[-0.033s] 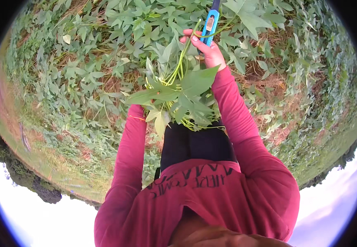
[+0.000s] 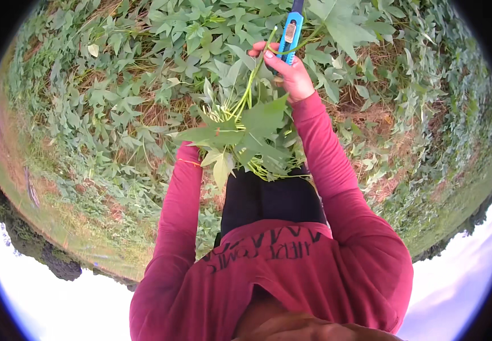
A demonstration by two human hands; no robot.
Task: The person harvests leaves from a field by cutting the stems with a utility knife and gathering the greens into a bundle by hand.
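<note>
In my right hand (image 2: 291, 71) is a blue utility knife (image 2: 290, 38), its dark end pointing away from me. The thumb and fingers of that hand also pinch a green vine stem (image 2: 255, 74), and a thin stalk curls across the knife. A bundle of leafy vine cuttings (image 2: 266, 128) hangs over my lap, its pale stem ends gathered at the left. My left hand (image 2: 217, 132) is at the bundle and supports it. Leaves cover nearly all of its fingers, with only small bits of skin showing.
Dense green vines (image 2: 109, 108) with lobed leaves spread over the ground on both sides and ahead. Dry straw (image 2: 371, 116) shows between them at the right. My dark-clad legs (image 2: 271, 196) are just below the bundle. Trees (image 2: 36, 244) stand at the far left edge.
The large leaf on top of the bundle has shifted slightly to the left. My right hand, with the knife and stem, has barely moved.
</note>
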